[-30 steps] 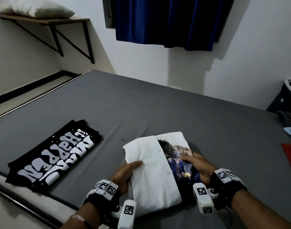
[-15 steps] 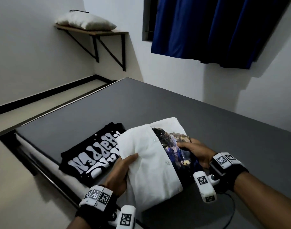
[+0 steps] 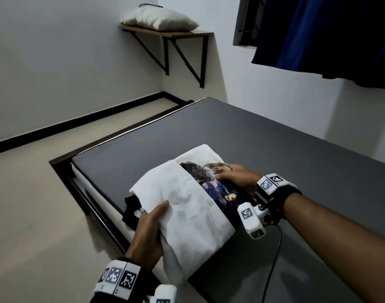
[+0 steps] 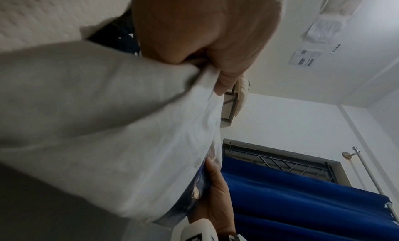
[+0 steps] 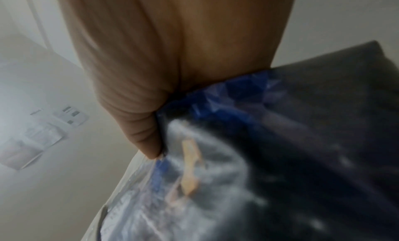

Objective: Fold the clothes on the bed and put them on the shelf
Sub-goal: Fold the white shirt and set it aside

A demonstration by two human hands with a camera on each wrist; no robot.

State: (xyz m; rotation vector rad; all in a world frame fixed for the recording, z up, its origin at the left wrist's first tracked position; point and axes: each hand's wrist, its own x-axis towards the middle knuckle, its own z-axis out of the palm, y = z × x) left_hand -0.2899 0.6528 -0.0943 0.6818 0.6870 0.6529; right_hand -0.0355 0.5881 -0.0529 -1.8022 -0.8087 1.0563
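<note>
A person's left hand [image 3: 148,234] grips the near-left edge of a folded white shirt [image 3: 183,206], thumb on top and fingers curled underneath, as seen from the head camera. The left wrist view shows the thumb pressed into the white cloth. The shirt, buttoned and folded over a dark printed panel, is held above the near corner of a grey bed [image 3: 263,138]. Beneath its left edge, part of a black T-shirt [image 3: 132,212] with white lettering lies on the mattress by the bed's edge. On the far wall, a wooden shelf [image 3: 165,34] on black brackets carries a pale pillow [image 3: 160,19]. At the shirt's right side, the right hand [image 3: 238,179] clasps the printed section, thumb across the top and fingers wrapped below; the right wrist view, though blurred, shows the thumb bearing on the blue-and-dark print. A blue curtain [image 3: 331,33] hangs at the window at upper right.
</note>
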